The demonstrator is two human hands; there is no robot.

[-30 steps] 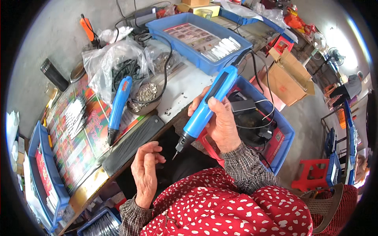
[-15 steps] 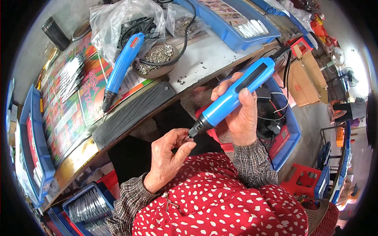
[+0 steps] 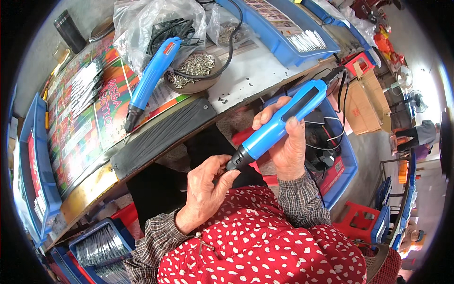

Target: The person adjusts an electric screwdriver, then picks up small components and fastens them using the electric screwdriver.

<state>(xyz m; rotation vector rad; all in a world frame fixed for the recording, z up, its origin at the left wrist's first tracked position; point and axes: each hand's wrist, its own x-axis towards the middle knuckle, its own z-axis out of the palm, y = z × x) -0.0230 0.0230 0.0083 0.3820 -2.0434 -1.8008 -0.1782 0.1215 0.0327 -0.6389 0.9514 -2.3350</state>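
Observation:
A blue electric screwdriver [image 3: 267, 135] with a black nose slants across my lap. My right hand [image 3: 289, 146] is wrapped round its body, thumb along the side. At the lower end, the fingers and thumb of my left hand [image 3: 208, 187] close on the black nose; the bit at its tip is hidden by them. A second blue electric screwdriver [image 3: 153, 78] lies on the workbench, its thin bit pointing down toward a black ridged pad [image 3: 163, 132] along the bench edge. Beyond the pad is a round bowl [image 3: 208, 85] heaped with small metal screws [image 3: 196, 66].
Clear plastic bags [image 3: 135, 31] stand behind the bowl. A blue tray [image 3: 293, 57] with white strips is at the far right of the bench. Blue bins [image 3: 35, 165] flank the left. A red stool [image 3: 354, 222], a cardboard box [image 3: 366, 104] and a dark cable [image 3: 341, 85] are at right.
My left fingers have moved up from the tip onto the black nose, covering the bit that showed between them. The right hand keeps its grip. The whole view has shifted slightly.

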